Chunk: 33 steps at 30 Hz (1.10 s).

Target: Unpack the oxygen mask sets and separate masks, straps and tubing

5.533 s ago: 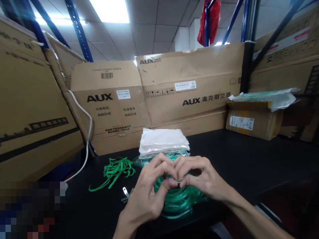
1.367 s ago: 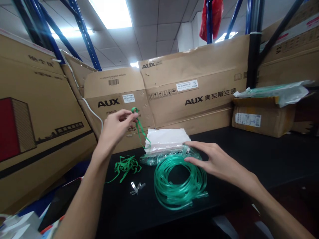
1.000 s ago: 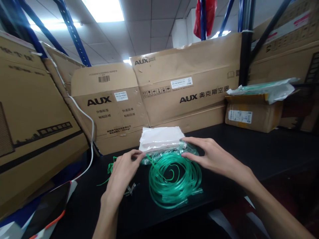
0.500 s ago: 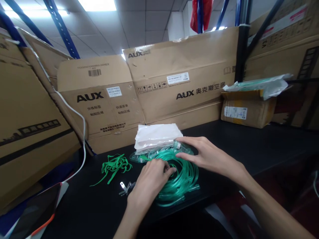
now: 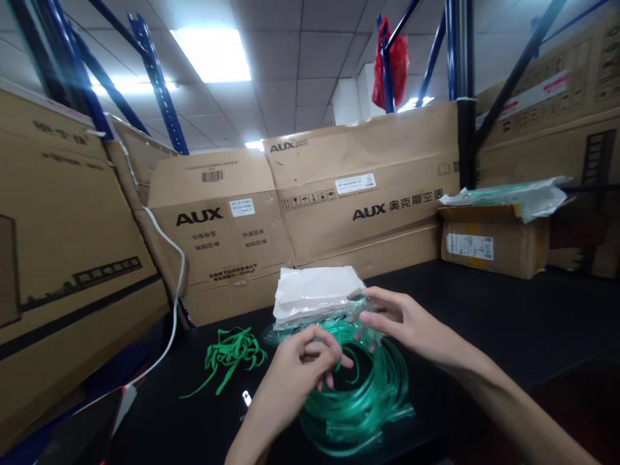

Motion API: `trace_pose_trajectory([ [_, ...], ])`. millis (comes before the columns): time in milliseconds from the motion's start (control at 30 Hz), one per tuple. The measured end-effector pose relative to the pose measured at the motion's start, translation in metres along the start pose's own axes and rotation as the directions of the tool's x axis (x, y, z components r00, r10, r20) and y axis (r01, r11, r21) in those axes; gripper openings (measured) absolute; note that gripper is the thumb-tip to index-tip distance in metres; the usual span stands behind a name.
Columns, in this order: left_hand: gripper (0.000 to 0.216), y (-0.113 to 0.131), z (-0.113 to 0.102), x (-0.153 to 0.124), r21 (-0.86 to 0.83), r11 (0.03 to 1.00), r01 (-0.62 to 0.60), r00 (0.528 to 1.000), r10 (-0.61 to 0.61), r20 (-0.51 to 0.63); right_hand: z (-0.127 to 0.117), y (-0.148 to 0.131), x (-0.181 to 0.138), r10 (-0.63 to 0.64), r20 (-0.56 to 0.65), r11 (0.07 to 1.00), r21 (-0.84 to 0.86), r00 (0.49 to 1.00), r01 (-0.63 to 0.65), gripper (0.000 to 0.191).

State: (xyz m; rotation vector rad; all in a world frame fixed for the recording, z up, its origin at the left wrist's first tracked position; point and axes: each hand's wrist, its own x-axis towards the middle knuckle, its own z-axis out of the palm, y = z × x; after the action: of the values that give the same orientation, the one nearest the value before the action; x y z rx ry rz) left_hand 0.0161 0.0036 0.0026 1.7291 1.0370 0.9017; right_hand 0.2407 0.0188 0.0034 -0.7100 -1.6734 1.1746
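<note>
A coil of translucent green tubing (image 5: 358,413) lies on the black table in front of me. Over its inner ring, my left hand (image 5: 305,365) has thumb and index finger pinched on a thin green strap (image 5: 356,365), which curls down inside the coil. My right hand (image 5: 397,316) curves its fingers around a clear, greenish plastic mask (image 5: 361,316) at the coil's far right side. Behind the tubing, white sheets in clear plastic packaging (image 5: 317,290) touch its far edge.
A tangle of green straps (image 5: 235,355) lies to the left, with a small metal tool (image 5: 247,397) partly behind my left forearm. A phone or tablet (image 5: 92,426) and a white cable (image 5: 179,278) are farther left. Large cartons (image 5: 320,239) wall the back; a small box (image 5: 494,245) stands right.
My left hand has lifted a little from the coil with the strap between its fingers. My right hand stays at the mask. The camera view has tilted upward.
</note>
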Motion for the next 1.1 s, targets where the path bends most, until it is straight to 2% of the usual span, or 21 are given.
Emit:
trace_pose_trajectory([
  [100, 0.026, 0.001, -0.002, 0.000, -0.100, 0.995, -0.008, 1.000, 0.009, 0.006, 0.003, 0.002, 0.001, 0.010, 0.070, 0.977, 0.212, 0.997, -0.025, 0.042],
  [200, 0.026, 0.003, -0.003, -0.001, -0.083, 0.996, -0.019, 1.000, 0.021, 0.023, 0.005, 0.002, 0.000, 0.007, 0.105, 0.956, 0.291, 0.994, -0.037, 0.036],
  [433, 0.027, 0.004, -0.005, -0.002, 0.167, 0.985, -0.052, 0.998, 0.059, -0.034, 0.009, 0.000, -0.001, 0.025, 0.116, 0.954, 0.295, 0.993, -0.058, 0.036],
  [733, 0.032, 0.009, -0.014, -0.011, 0.337, 0.940, -0.047, 0.965, 0.131, -0.228, 0.013, -0.001, -0.002, 0.016, 0.151, 0.952, 0.301, 0.988, -0.061, 0.039],
  [1100, 0.030, 0.009, -0.013, -0.011, 0.371, 0.927, -0.055, 0.972, 0.134, -0.192, 0.013, -0.001, -0.002, 0.035, 0.154, 0.956, 0.282, 0.988, -0.077, 0.037],
])
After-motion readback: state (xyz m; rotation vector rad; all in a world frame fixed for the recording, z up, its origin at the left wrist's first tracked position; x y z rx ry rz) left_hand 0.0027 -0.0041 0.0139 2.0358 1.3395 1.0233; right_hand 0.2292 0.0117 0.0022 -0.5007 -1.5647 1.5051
